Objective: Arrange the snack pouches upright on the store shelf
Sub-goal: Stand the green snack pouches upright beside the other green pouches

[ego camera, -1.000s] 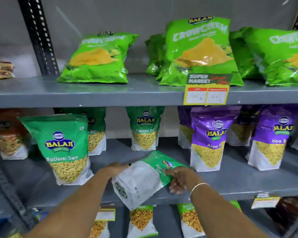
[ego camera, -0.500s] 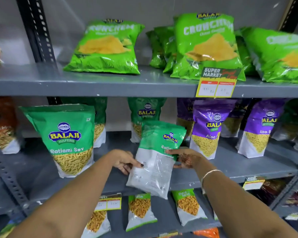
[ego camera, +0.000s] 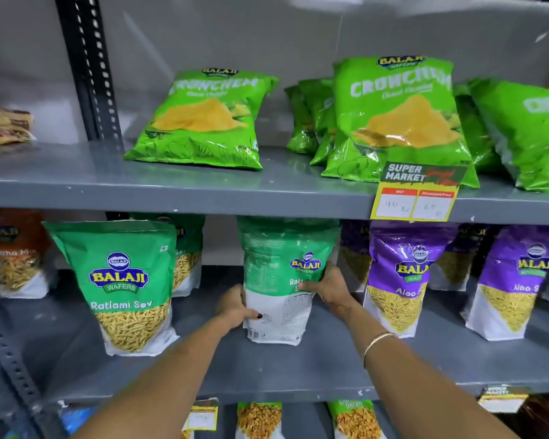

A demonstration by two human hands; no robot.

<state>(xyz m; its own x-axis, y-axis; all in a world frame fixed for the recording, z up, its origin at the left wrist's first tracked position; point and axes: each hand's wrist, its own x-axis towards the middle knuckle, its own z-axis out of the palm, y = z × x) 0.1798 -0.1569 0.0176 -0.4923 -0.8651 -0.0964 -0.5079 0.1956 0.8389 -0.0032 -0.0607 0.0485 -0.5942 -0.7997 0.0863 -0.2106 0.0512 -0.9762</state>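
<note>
A green and white Ratlami Sev pouch (ego camera: 279,274) stands upright on the grey middle shelf (ego camera: 267,369), turned so its back and one side face me. My left hand (ego camera: 235,308) grips its lower left edge and my right hand (ego camera: 328,288) grips its right side. Another Ratlami Sev pouch (ego camera: 122,286) stands upright to the left, with more green pouches (ego camera: 187,248) behind it. Purple Aloo Sev pouches (ego camera: 403,280) stand upright to the right.
Bright green Crunchem bags (ego camera: 203,122) lie on the upper shelf (ego camera: 203,191), which carries a yellow price tag (ego camera: 415,198). An orange pouch (ego camera: 10,255) stands at far left. A slotted steel post (ego camera: 89,74) rises at upper left. More pouches (ego camera: 259,419) show on the shelf below.
The pouch went from lying tilted at the shelf's front edge to standing upright further back on the shelf, both hands moving up and in with it.
</note>
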